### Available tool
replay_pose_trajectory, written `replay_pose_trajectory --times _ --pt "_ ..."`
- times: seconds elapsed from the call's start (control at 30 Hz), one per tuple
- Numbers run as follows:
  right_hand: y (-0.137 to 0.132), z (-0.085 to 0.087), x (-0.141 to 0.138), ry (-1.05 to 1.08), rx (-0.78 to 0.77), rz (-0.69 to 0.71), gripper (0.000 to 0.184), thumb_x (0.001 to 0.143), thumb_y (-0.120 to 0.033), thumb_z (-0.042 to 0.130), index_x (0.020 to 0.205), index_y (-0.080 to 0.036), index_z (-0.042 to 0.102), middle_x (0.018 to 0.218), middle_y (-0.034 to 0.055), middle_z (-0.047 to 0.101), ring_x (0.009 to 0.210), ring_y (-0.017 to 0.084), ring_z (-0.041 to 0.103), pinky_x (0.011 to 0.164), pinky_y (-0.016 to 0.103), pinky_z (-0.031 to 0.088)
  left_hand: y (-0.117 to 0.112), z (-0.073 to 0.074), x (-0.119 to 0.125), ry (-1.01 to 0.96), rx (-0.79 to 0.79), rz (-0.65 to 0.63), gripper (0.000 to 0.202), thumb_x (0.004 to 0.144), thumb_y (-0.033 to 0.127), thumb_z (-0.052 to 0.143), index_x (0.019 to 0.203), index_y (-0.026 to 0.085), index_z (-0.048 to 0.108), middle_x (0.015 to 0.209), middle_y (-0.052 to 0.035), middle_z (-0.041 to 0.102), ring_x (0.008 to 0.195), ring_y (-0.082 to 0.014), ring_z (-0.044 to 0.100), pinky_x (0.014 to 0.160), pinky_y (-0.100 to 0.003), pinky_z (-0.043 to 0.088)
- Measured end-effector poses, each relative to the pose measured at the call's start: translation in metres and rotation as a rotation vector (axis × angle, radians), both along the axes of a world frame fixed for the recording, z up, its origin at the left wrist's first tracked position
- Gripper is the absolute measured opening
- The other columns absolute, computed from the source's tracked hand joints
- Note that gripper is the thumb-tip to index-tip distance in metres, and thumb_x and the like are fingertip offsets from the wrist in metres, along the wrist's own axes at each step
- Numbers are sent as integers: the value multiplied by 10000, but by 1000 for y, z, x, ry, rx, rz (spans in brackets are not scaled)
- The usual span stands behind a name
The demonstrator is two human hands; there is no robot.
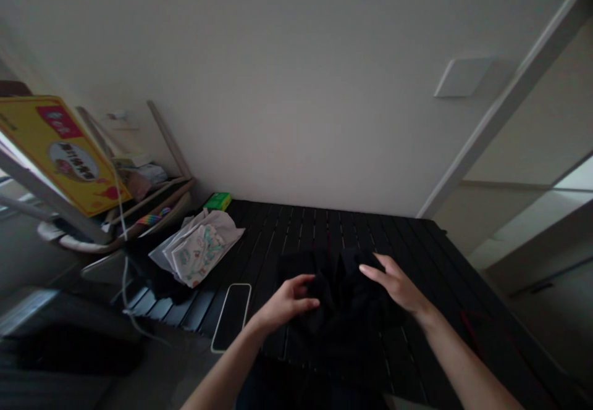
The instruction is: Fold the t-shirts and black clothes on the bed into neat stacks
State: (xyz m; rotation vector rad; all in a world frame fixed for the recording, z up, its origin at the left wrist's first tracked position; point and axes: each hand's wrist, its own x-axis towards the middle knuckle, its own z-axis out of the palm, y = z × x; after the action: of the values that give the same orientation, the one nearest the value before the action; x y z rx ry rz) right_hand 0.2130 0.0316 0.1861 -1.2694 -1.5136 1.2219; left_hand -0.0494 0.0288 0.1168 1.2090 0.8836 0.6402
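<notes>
One heap of black cloth (345, 330): crumpled in the middle of the tabletop, right between the two hands, too dark to make out folds or what garment it is.
Left hand (288, 304): coming in from the near edge and curled over the left side of the heap, fingertips on the cloth. The grip is narrow, but whether it is actually pinching the fabric, I can't tell from here.
Right hand (393, 285): resting on the right side of the heap, fingers long and slightly apart, grip wide open, holding nothing.
Tabletop (412, 243): black and slatted, its far edge up against the wall.
Smartphone (231, 317): lying flat at the near edge, dark screen up, just left of the left hand.
Printed fabric (199, 254): pale with a green and pink pattern, folded on a whitish sheet (227, 228) toward the left of the tabletop, well clear of the hands.
Green box (217, 201): small, sitting at the far edge against the wall.
Yellow board (60, 150): propped at an angle out at the far left, beside a wooden rack (157, 197) loaded with papers.
White cable (123, 262): dangling down past the left end of the tabletop.
</notes>
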Motion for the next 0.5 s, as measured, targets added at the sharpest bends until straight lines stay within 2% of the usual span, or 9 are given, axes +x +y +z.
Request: replay_pose_trajectory --times 0.07,0.13,0.2,0.27,0.3,0.37,0.43,0.5 --pt "3 -6 5 69 -75 30 397 744 -436 647 1032 -164 664 915 61 698 897 255 640 807 362 511 9 -1 -1 21 114 199 613 722 306 718 1281 142 525 989 -74 663 891 -192 625 798 -302 489" --pt "2 -12 7 117 -114 62 505 712 -408 699 1162 -192 619 1029 67 695 973 257 635 882 392 495 22 0 -8 170 324 436 431 764 271 644 1173 143 598 939 -64 645 861 -186 613 787 -305 487" --pt "1 -18 8 98 -110 124 523 687 -349 717 1180 -204 617 1082 64 689 1003 256 628 932 420 474 34 3 -18 347 533 649 258 813 266 565 1034 162 645 920 -58 618 850 -183 592 781 -307 482" --pt "3 -26 9 8 -59 153 394 705 -291 663 1087 -193 670 1043 58 702 980 258 631 938 433 466 43 8 -27 430 653 805 194 841 265 508 950 176 641 939 -57 601 871 -180 574 778 -297 475" --pt "6 -30 11 -53 -12 128 327 712 -261 622 1023 -187 695 1005 56 709 963 261 632 934 434 463 45 10 -30 432 659 857 191 846 264 488 944 181 629 931 -50 596 861 -175 570 761 -285 473" --pt "13 -40 16 -158 105 -26 274 703 -216 555 924 -190 716 951 52 710 951 262 629 933 423 449 47 12 -30 342 568 895 199 842 271 466 966 185 595 881 -27 583 794 -154 565 694 -256 468" --pt "20 -48 22 -174 184 -226 281 693 -214 534 913 -201 708 966 53 701 972 260 620 932 406 436 46 14 -25 169 399 847 216 831 311 472 983 186 560 796 8 556 686 -127 545 614 -224 448" --pt "23 -50 26 -76 183 -357 291 704 -243 544 955 -208 688 1009 55 690 998 253 608 922 387 435 43 16 -19 13 275 782 250 813 364 504 978 180 538 743 31 529 615 -105 512 563 -197 416"
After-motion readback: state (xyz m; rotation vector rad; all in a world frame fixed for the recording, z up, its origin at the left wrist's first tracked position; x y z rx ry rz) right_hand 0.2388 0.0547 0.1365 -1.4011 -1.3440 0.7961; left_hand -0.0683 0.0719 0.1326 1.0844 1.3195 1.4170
